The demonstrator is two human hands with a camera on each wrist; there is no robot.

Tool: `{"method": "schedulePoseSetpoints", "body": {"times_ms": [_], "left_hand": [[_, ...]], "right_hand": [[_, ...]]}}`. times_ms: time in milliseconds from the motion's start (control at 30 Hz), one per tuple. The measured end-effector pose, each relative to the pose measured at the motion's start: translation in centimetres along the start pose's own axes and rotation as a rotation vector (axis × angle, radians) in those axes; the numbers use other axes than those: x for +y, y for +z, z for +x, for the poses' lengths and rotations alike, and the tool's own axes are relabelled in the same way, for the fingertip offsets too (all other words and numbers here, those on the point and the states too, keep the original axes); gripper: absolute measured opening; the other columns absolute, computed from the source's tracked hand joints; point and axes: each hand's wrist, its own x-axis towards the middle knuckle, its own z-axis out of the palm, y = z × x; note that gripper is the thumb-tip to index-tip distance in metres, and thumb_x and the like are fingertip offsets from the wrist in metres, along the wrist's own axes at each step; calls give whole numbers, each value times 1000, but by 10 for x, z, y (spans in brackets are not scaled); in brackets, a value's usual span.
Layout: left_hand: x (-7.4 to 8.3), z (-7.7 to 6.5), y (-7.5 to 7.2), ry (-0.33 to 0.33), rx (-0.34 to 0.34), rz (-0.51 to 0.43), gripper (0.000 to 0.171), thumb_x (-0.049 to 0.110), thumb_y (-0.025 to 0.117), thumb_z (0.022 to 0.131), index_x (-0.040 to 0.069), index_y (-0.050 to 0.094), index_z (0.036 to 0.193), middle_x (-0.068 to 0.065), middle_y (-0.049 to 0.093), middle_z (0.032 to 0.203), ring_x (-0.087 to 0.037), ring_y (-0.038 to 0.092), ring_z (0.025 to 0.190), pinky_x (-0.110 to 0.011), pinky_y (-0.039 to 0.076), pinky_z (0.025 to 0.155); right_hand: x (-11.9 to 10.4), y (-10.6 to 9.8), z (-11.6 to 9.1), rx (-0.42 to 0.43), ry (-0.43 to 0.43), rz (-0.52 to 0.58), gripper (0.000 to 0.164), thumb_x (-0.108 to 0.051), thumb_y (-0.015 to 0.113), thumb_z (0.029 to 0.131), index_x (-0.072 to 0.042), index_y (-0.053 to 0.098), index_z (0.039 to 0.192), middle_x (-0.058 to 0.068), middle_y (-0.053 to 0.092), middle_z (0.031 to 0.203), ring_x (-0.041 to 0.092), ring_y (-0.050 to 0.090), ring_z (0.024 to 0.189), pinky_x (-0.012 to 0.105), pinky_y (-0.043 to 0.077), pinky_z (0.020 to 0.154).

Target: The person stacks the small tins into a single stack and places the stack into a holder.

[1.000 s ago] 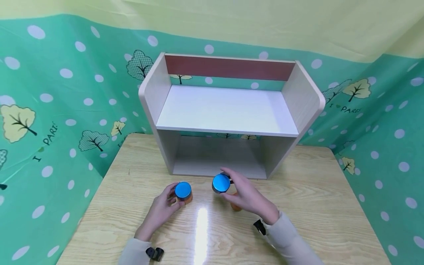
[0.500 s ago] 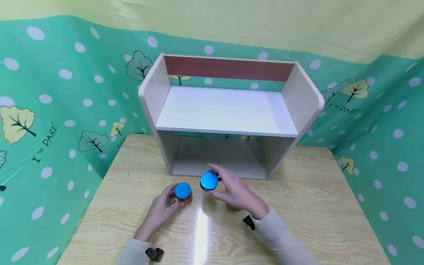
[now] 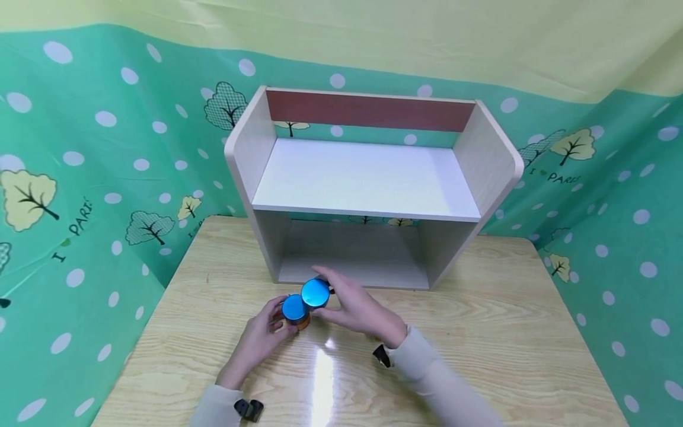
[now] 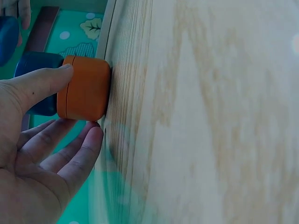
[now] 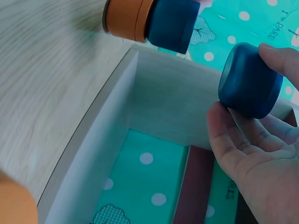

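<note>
Apparently partway: done, blue jar (image 5: 170,24) atop orange jar (image 4: 88,88), upright on bench (image 3: 480,332), with left hand (image 3: 264,330) fingers curled loosely round the orange. Left over: second blue jar (image 3: 315,293), not yet set down, pinched by right hand (image 3: 353,305) fingers, near that pair but apart. Also another orange thing (image 5: 16,203), mostly cut off.

The head view is bright; a white glare streak (image 3: 322,388) crosses the near table (image 3: 480,332); the upper shelf (image 3: 365,178) shines above the shaded lower shelf (image 3: 352,252); the blue lids (image 3: 315,293) gleam; both wrist views are dimmer, the left one's nearest wood grain (image 4: 224,121) blurred.
</note>
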Motion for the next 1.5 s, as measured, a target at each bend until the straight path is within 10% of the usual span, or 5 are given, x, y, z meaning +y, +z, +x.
{"method": "schedulePoseSetpoints", "body": {"times_ms": [1500], "left_hand": [[-3,1,-1,-30,16,20,65,16,80,87,5,49,143,-14,60,133,-28,61,119,-38,54,97]], "right_hand": [[-3,37,27,-92,-76,-140,82,-23,75,92,-9,26,157,11,42,152,19,44,136,30,42,110]]}}
